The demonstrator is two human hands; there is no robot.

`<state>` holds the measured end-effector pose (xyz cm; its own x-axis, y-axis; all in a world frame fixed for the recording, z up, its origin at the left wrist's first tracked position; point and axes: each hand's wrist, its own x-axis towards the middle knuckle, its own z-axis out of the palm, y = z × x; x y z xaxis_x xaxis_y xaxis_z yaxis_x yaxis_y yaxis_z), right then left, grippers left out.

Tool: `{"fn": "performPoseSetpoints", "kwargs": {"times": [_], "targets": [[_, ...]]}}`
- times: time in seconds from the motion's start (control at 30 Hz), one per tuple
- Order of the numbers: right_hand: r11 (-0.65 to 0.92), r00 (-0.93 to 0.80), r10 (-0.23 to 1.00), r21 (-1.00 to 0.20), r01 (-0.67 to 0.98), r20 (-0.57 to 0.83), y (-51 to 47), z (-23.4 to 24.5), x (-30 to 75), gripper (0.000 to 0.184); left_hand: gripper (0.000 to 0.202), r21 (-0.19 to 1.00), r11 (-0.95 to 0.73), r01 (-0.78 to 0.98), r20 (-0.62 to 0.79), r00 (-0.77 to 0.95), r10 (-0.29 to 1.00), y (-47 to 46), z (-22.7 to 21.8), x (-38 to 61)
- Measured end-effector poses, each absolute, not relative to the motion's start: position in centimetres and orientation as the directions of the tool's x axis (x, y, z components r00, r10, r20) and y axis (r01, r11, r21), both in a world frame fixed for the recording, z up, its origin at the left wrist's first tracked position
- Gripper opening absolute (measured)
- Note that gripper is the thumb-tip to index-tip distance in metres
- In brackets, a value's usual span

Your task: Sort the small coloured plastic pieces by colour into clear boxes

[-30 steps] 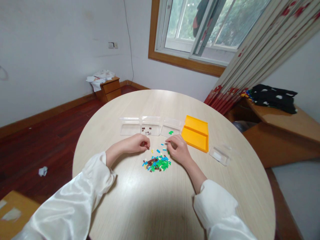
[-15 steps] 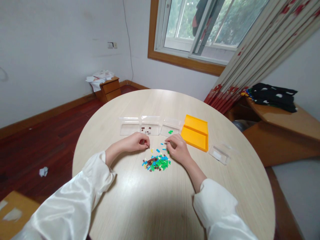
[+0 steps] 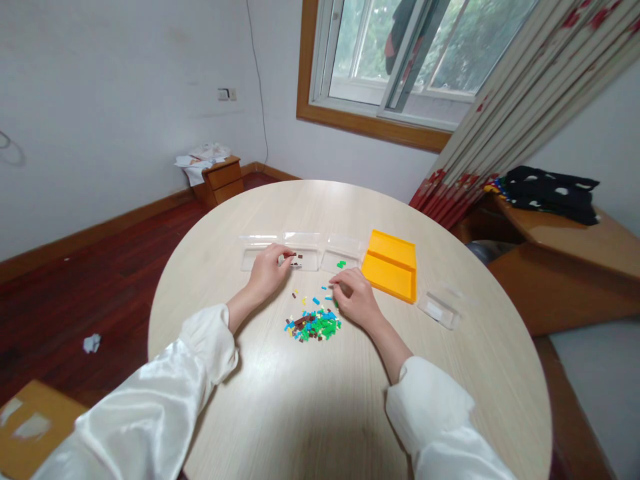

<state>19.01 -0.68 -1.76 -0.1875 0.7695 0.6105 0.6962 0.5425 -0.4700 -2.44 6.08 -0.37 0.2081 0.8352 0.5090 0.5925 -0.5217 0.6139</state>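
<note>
where a round table (image 3: pixel 450 373) holds a pile of bricks (image 3: pixel 314 325), the left hand (image 3: pixel 267 268) reaches over the middle clear tray (image 3: pixel 307 261), fingertips pinched on a tiny brown brick (image 3: pixel 289 255). the right hand (image 3: pixel 356 298) rests just beside the pile, fingers curled down; whether they grip anything cannot be told. a yellow tray (image 3: pixel 393 273) lies near it.
</note>
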Motion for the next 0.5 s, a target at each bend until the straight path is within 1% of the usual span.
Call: {"fn": "performPoseSetpoints", "kwargs": {"times": [0.17, 0.27, 0.33, 0.4, 0.5], "targets": [[0.545, -0.188, 0.767, -0.468, 0.696, 0.614, -0.7, -1.6, 19.0, 0.015, 0.016, 0.582, -0.560, 0.589, 0.518, 0.262, 0.814, 6.3, -0.7, -2.4], [0.539, -0.181, 0.771, -0.473, 0.697, 0.611, -0.8, -1.6, 18.9, 0.014, 0.015, 0.580, -0.616, 0.533, 0.487, 0.380, 0.787, 5.9, 0.0, -2.7], [0.532, -0.175, 0.775, -0.478, 0.699, 0.607, -0.8, -1.6, 18.9, 0.014, 0.012, 0.599, -0.645, 0.475, 0.392, 0.529, 0.753, 5.5, 0.8, -3.1], [0.526, -0.173, 0.780, -0.481, 0.701, 0.601, -0.8, -1.7, 18.9, 0.014, 0.012, 0.644, -0.639, 0.421, 0.254, 0.671, 0.697, 5.2, 1.6, -3.6], [0.521, -0.175, 0.785, -0.482, 0.705, 0.594, -0.8, -1.7, 19.0, 0.015, 0.012, 0.718, -0.601, 0.351, 0.099, 0.804, 0.587, 5.0, 2.2, -4.2]]}}
